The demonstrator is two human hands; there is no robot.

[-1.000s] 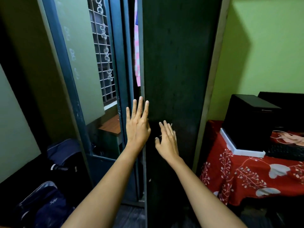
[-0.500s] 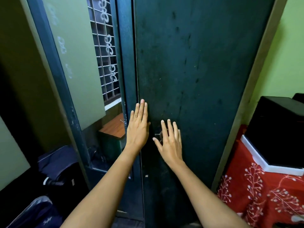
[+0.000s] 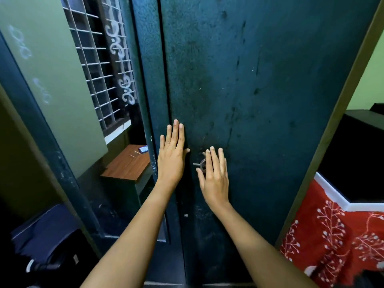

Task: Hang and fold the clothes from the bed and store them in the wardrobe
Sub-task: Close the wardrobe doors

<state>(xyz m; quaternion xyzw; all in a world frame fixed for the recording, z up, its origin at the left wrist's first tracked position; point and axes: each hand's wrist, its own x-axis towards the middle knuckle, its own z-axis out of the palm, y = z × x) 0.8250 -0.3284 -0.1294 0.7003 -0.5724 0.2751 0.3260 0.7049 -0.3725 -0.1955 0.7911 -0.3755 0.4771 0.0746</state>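
Observation:
A dark green metal wardrobe fills the view, its right door (image 3: 259,100) closed against the left door (image 3: 149,69), which carries a mirror. My left hand (image 3: 172,156) presses flat with straight fingers on the seam between the doors. My right hand (image 3: 214,175) lies flat on the right door, partly covering a small metal handle (image 3: 200,164). No clothes are visible; the wardrobe's inside is hidden.
The mirror (image 3: 62,90) reflects a barred window and a small wooden-topped table (image 3: 126,165). Dark bags (image 3: 41,246) lie on the floor at the left. At the right, a black box (image 3: 353,163) stands on a red floral cloth (image 3: 332,235).
The right wardrobe door has swung shut; the gap showing pink cloth inside is gone. Both hands stayed flat on the doors, and the view moved closer.

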